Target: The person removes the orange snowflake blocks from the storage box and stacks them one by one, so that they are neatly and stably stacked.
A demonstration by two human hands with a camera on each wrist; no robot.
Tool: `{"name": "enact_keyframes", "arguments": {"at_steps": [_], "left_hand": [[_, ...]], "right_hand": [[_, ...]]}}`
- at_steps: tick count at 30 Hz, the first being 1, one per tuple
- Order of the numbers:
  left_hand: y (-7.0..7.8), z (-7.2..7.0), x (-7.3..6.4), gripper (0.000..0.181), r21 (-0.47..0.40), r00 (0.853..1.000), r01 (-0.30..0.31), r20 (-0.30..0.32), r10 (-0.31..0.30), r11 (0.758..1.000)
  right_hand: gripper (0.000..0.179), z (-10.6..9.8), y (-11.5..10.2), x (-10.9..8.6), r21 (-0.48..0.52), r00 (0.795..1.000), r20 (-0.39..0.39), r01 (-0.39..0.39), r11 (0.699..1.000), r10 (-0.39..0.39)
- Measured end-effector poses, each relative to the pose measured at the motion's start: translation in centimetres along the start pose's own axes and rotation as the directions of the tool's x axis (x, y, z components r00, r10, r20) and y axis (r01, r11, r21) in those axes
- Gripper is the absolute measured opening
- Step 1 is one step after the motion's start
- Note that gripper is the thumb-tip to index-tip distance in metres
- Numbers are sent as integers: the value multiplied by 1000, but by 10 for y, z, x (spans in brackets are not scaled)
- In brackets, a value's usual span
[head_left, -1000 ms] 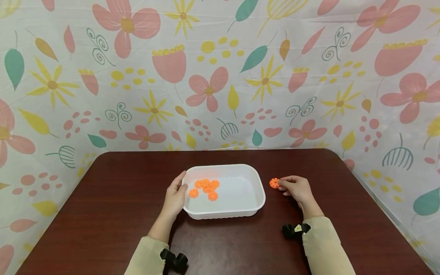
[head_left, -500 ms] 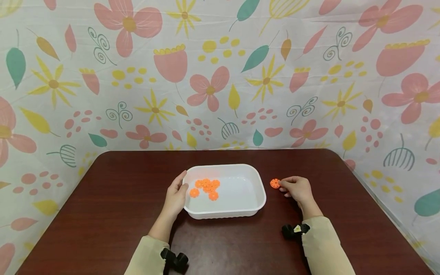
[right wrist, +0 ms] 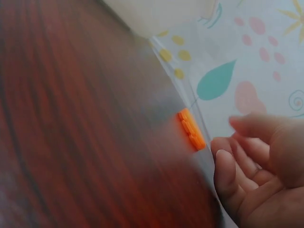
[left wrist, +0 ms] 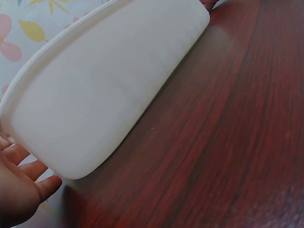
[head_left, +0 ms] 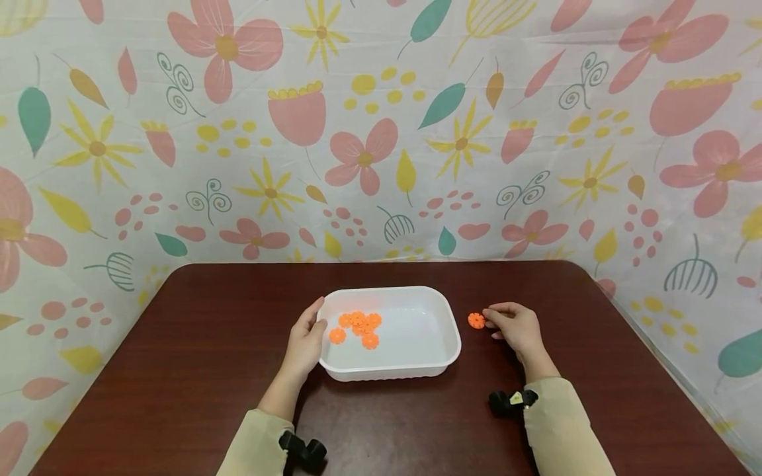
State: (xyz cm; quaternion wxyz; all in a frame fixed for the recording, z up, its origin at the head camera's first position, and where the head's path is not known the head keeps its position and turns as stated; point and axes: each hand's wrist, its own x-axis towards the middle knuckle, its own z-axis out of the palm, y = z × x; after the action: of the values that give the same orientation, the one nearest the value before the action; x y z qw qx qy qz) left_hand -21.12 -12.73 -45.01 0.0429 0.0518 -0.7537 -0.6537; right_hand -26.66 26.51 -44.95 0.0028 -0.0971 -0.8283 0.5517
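Observation:
A white plastic tray (head_left: 389, 370) sits on the table with several orange notched discs (head_left: 358, 324) inside its left half. My left hand (head_left: 305, 342) holds the tray's left end, thumb over the rim and fingers along the outside. From the left wrist view, the left hand (left wrist: 21, 190) is at the lower corner by the tray's outer wall (left wrist: 99, 90). To the right of the tray another orange disc (head_left: 476, 320) lies flat. My right hand (head_left: 516, 328) is beside it; in the right wrist view its fingertips (right wrist: 223, 159) stand a little apart from the orange disc's edge (right wrist: 191, 130).
The dark reddish-brown table (head_left: 178, 370) has its far edge against a flower-printed cloth (head_left: 369, 145). Both wrists wear black camera mounts, one on the left sleeve (head_left: 303, 451) and one on the right (head_left: 512, 402).
My right fingers have let go of the orange disc, which now lies flat just left of them. The left hand and the tray have stayed in place.

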Motion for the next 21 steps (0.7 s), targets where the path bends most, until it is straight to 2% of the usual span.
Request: {"name": "enact_keyframes", "arguments": {"at_steps": [6, 14, 21], "left_hand": [[1, 1, 0, 47, -10, 1000, -11, -11, 11, 1000], [0, 2, -1, 48, -1, 1000, 17, -17, -17, 1000], [-1, 0, -2, 48, 8, 1000, 4, -19, -4, 1000]], "right_hand": [[41, 5, -7, -2, 73, 997, -11, 82, 994, -81], [45, 10, -19, -5, 114, 990, 51, 123, 986, -129], [43, 18, -35, -6, 125, 978, 72, 185, 975, -195]]}}
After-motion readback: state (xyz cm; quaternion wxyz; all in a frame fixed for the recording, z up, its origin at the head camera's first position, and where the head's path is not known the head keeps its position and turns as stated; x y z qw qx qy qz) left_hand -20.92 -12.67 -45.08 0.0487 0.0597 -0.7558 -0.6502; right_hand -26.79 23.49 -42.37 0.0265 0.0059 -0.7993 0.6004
